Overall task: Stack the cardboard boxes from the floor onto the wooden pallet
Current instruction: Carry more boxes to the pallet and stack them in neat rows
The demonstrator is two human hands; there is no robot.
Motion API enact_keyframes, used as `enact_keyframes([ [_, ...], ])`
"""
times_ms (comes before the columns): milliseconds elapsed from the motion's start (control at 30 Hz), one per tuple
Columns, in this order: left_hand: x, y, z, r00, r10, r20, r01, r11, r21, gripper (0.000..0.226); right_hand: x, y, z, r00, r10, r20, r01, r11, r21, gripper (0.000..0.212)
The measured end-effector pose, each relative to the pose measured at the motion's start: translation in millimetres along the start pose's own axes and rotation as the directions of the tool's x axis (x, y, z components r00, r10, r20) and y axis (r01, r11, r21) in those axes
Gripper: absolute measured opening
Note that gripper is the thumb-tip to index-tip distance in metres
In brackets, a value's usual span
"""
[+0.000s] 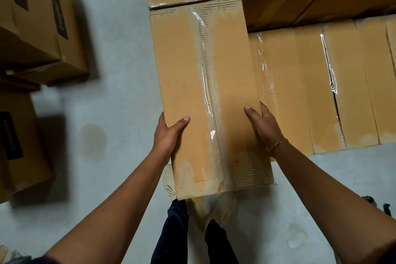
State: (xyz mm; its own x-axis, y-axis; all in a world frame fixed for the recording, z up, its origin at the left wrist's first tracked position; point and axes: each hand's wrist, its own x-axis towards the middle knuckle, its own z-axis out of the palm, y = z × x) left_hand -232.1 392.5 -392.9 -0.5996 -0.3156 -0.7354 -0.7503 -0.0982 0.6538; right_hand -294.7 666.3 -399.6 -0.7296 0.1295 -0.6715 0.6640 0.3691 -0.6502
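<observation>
L-grip [166, 135], R-grip [265, 127] hold taped box [180, 66].

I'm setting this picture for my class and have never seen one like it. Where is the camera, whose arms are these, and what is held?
There is no machine: a camera worn on a person's head looks down at their own arms. The left hand and right hand grip the sides of a long cardboard box, thumbs on top. Right of it lie taped boxes in rows; at far left stand printed boxes on the grey floor. No pallet shows.
</observation>
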Motion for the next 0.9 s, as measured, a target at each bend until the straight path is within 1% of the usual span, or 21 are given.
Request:
enact_keyframes([
  [33,0.9,-0.9,0.1,1.0,0.002,0.002,-0.002,1.0,-0.001,0.068,0.1,0.6,0.1,1.0,0.004,-0.002,-0.004,1.0,-0.005,0.104],
  [67,1.1,-0.9,0.3,1.0,0.002,0.001,-0.002,1.0,-0.002,0.068,-0.9,-0.1,0.0,1.0,0.006,-0.001,-0.006,1.0,-0.007,0.105],
  [100,1.3,-1.9,0.1,1.0,0.001,0.001,-0.001,1.0,-0.001,0.069,-1.1,0.4,0.4,1.0,0.0,-0.001,0.0,1.0,-0.005,0.101],
  [200,1.2,-2.3,0.2,1.0,-0.002,-0.002,0.002,1.0,-0.007,0.069,-2.4,-0.9,1.9,1.0,-0.018,-0.015,0.018,1.0,0.004,0.08],
  [267,0.4,-1.3,0.5,1.0,-0.007,-0.006,0.007,1.0,-0.017,0.066,-2.9,-0.6,2.2,0.999,-0.029,-0.02,0.029,1.0,-0.005,0.074],
  [400,0.5,0.6,-0.6,1.0,-0.018,-0.003,0.017,0.999,-0.044,0.063,-4.1,0.1,2.1,0.999,-0.041,-0.018,0.041,0.999,-0.017,0.073],
  [567,3.4,0.7,-4.5,1.0,-0.003,0.001,0.003,0.999,-0.032,0.064,-3.2,2.0,4.9,0.998,-0.057,-0.038,0.057,0.998,-0.004,0.069],
  [700,5.4,-0.7,-3.2,1.0,0.012,-0.001,-0.012,1.0,0.005,0.07,-1.9,1.0,6.3,0.998,-0.056,-0.043,0.055,0.998,-0.011,0.068],
  [833,3.0,0.8,-3.4,1.0,0.019,0.008,-0.019,1.0,0.02,0.07,-2.5,-0.9,6.8,0.998,-0.045,-0.037,0.045,0.999,-0.007,0.068],
  [900,1.2,1.3,-4.1,1.0,0.01,0.015,-0.011,1.0,0.016,0.074,-3.8,-2.9,5.7,0.999,-0.04,-0.029,0.04,0.999,-0.007,0.069],
])
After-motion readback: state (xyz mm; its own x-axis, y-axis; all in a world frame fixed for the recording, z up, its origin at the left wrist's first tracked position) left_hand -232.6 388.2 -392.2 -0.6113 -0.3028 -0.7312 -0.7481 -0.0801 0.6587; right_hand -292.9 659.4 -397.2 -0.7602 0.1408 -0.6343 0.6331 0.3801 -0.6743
